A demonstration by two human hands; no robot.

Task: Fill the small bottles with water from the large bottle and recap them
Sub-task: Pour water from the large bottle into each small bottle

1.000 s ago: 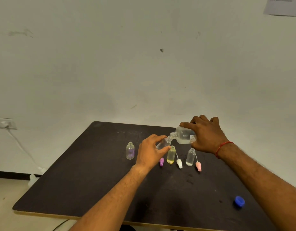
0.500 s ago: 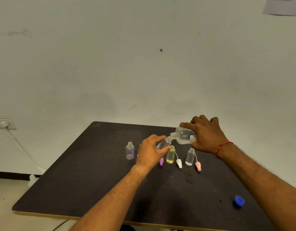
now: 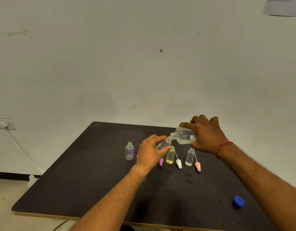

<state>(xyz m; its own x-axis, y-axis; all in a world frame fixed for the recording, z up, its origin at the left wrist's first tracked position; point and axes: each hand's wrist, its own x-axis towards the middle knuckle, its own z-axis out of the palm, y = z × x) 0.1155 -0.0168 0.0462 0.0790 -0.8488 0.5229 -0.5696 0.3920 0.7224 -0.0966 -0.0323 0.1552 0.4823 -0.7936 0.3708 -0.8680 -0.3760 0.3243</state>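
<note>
**Pouring into tiny bottles: grip notes, left to right**

Far left on the dark surface [image 3: 77,189] stands a purple-tinted small bottle [image 3: 129,151], uncapped and upright, apparently empty. Looks light enough to tip at a nudge, so I'd hold it by the body.

Next, the left hand [image 3: 149,153] has its fingers [image 3: 158,138] closed around a clear small bottle [image 3: 164,144], tilted so its mouth meets the neck of the large bottle [image 3: 184,135]. Can't tell if water is actually flowing. It's probably slick once wet, so pinching mid-body seems right.

Below that are a purple cap [image 3: 161,162], a yellowish bottle [image 3: 170,155] with its white cap [image 3: 179,163], then a clear bottle [image 3: 190,157] with a pink cap [image 3: 198,166], both tethered.

The right hand [image 3: 206,135] grips the large bottle from above, nearly horizontal. It probably squeezes easily, so go gentle. Its blue cap [image 3: 238,200] lies well apart, near right.
</note>
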